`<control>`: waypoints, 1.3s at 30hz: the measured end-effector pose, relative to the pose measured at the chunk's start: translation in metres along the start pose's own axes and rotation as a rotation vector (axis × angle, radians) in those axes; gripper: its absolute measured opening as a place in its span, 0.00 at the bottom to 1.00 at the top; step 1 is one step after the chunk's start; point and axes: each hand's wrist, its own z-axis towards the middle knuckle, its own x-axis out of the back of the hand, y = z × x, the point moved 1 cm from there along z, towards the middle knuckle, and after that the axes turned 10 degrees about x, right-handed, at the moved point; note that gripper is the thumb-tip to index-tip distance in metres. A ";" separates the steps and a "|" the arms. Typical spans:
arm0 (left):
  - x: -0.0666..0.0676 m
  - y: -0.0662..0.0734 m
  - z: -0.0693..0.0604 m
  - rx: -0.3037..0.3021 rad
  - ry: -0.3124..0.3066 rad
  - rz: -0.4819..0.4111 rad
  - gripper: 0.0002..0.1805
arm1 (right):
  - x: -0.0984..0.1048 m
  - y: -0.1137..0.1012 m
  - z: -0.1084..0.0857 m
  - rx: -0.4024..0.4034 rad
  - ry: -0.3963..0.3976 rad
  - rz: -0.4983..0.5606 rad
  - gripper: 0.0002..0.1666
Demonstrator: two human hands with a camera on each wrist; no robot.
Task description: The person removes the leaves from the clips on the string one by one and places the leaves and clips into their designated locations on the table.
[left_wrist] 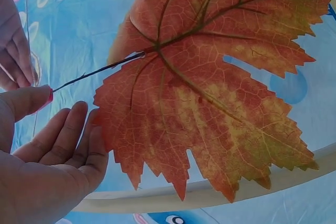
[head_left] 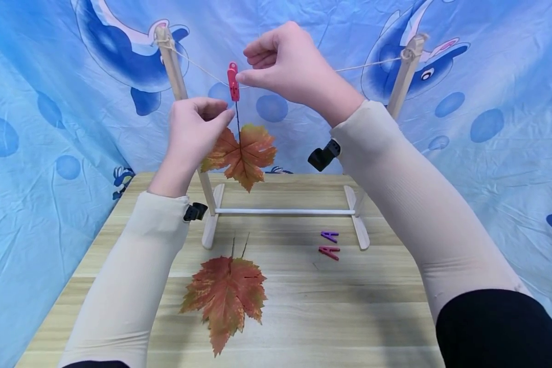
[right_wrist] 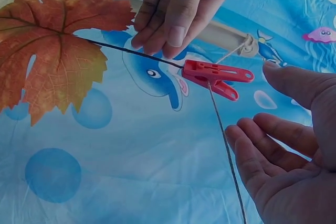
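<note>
A red clothespin (head_left: pixel 233 84) is clipped on the string (right_wrist: pixel 226 135) and bites the dark stem of a red-orange maple leaf (head_left: pixel 246 156), which hangs below it. Beside the stem, under the clothespin, is my left hand (head_left: pixel 190 128), its fingers loosely bent and pinching nothing. My right hand (head_left: pixel 294 69) is at the clothespin's right, thumb and fingers spread apart. In the right wrist view a gap shows between those right fingertips (right_wrist: pixel 271 69) and the handles of the clothespin (right_wrist: pixel 218 74).
The string runs between two wooden posts (head_left: pixel 402 76) of a stand with a white crossbar (head_left: pixel 285 211). On the wooden table (head_left: pixel 349 317) lie more maple leaves (head_left: pixel 227 301), overlapping, plus a purple clothespin (head_left: pixel 329 236) and a red one. A blue dolphin-print curtain (head_left: pixel 27 204) surrounds the table.
</note>
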 end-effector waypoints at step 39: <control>-0.014 -0.003 0.009 -0.036 -0.072 0.181 0.13 | -0.019 0.008 0.028 0.106 -0.085 -0.128 0.17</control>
